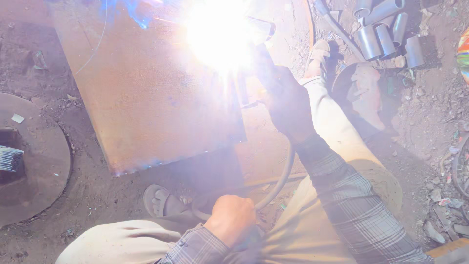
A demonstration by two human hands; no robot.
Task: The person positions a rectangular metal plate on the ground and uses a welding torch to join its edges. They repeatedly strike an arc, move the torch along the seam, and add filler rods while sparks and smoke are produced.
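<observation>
Your right hand is clenched around the welding holder, arm stretched forward from the plaid sleeve; the holder's tip sits right in the arc glare at the far edge of the rusty steel plate, so the exact contact spot is washed out and I can't tell what it's touching. The plate lies flat on the dirt ground, reaching back toward your knees. The welding cable drops from under your right wrist and curves down to your left hand, which is closed in a fist on it, low between your legs; your sandalled left foot is just beside that hand, the right foot is out past the right hand. No real containers here; the closest thing is a pile of short grey pipe pieces at top right, open ends, insides too dark to read. A round rusty disc with a dark hole sits on the left, well apart from the plate.
</observation>
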